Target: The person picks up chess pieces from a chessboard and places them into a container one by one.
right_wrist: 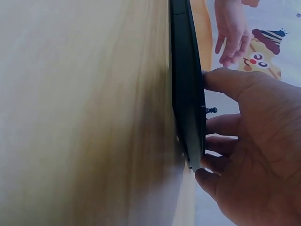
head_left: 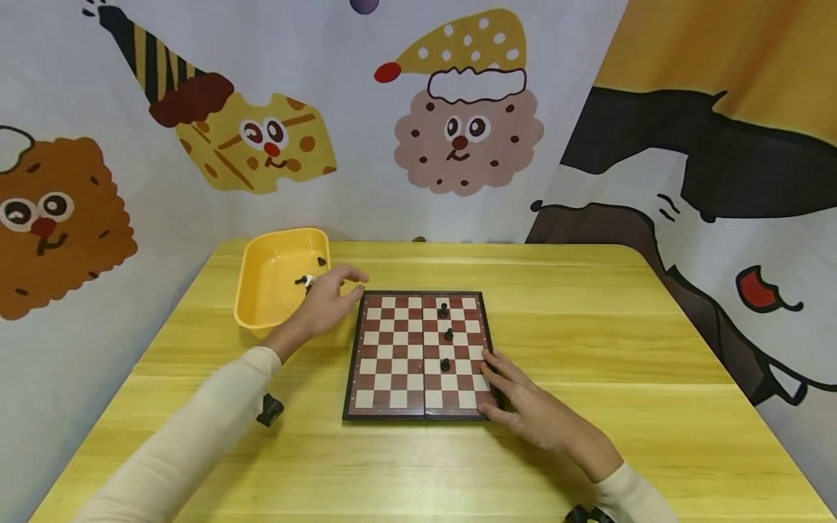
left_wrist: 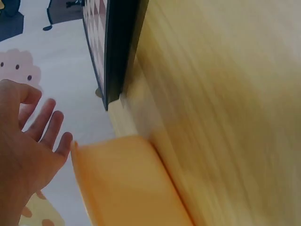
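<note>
A folding chessboard [head_left: 391, 356] with red-brown and cream squares and a black rim lies on the table. Three black chess pieces [head_left: 445, 365] stand on its right half. My left hand [head_left: 329, 301] hovers between the board and the right side of a yellow tray [head_left: 245, 290], its fingers loosely bent. Nothing shows between thumb and fingers in the left wrist view. My right hand [head_left: 532, 408] rests on the board's right edge, fingertips on the rim and outer squares. In the right wrist view the fingers [right_wrist: 223, 126] lie along the board's top edge.
Inside the tray lie a few small black and white pieces [head_left: 304, 280], partly hidden by my left hand. The wooden table [head_left: 588, 312] extends around the board. A curtain with cartoon drawings [head_left: 366, 160] hangs behind it. A dark wrist device [head_left: 270, 410] shows beneath my left sleeve.
</note>
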